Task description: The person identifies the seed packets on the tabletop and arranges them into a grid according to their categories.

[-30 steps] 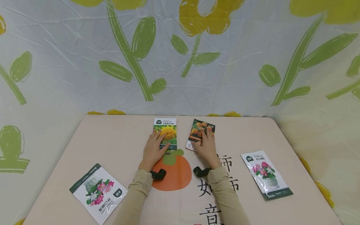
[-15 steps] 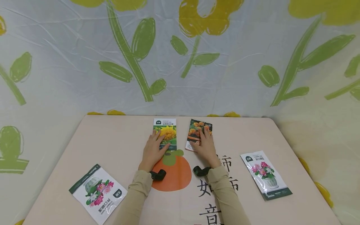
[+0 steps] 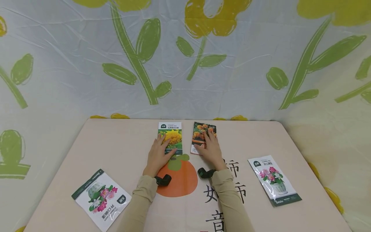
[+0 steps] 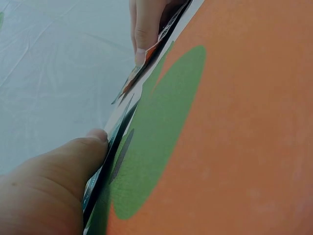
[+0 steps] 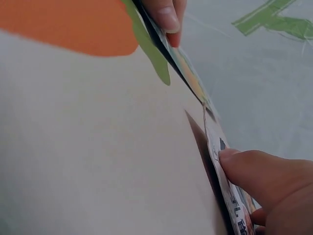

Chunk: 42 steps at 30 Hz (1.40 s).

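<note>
Pinkish table (image 3: 101, 145): left hand (image 3: 157, 156) spread on 1 sunflower packet (image 3: 174, 137), right hand (image 3: 213, 150) spread on 1 marigold packet (image 3: 199, 135).

A flowered cloth (image 3: 246, 93) (yellow, green) hangs behind the table (image 3: 98, 145).

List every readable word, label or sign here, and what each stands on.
"玩具熊向日葵": sunflower packet
"开口", rest blurred: left white packet, right white packet
"Beishu", probably: same two packets
"孔雀", probably: orange flower packet
"市", twice: tablecloth, characters partly covered
Remaining packet print: too small or blurred.
</note>
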{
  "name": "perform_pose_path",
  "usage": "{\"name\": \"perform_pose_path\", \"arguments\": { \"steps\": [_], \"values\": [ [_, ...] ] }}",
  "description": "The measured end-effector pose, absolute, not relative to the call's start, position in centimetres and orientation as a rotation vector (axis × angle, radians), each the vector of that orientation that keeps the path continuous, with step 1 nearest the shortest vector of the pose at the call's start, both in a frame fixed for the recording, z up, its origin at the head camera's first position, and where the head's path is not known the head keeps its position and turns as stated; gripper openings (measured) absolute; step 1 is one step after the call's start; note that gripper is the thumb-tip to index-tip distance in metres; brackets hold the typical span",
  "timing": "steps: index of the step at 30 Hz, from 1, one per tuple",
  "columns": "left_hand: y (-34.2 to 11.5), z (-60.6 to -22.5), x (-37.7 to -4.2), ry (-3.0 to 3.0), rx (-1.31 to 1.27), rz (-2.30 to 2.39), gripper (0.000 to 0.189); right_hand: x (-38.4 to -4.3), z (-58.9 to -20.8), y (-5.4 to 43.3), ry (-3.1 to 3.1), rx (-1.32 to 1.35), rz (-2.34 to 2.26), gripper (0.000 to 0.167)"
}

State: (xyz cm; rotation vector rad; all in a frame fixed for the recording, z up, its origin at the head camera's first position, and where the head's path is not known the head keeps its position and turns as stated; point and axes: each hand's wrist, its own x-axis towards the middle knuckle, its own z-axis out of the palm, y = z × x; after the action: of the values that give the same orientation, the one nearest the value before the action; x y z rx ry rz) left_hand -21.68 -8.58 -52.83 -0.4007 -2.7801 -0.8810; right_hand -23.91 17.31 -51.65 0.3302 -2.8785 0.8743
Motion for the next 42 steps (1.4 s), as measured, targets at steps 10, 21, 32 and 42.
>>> {"name": "perform_pose_path", "arguments": {
  "steps": [10,21,32,42],
  "values": [
    [-8.48,-52.6,-21.54,-2.76,-0.417,-0.871,0.06,-23.9,-52.07,17.23,-2.878,0.383,0.829,0.079],
    [-8.4,-52.13,-21.54,-2.79,-0.404,-0.894,0.059,-24.01,-52.09,17.06,-2.855,0.425,0.821,0.076],
    [-8.32,-52.79,-21.68,-2.725,-0.412,-0.893,0.058,-24.27,-51.71,16.79,-2.819,0.519,0.836,0.074],
    [-8.35,-52.72,-21.69,-2.777,-0.377,-0.882,0.06,-24.47,-52.07,16.76,-2.72,0.569,0.904,0.064]
  ]
}}
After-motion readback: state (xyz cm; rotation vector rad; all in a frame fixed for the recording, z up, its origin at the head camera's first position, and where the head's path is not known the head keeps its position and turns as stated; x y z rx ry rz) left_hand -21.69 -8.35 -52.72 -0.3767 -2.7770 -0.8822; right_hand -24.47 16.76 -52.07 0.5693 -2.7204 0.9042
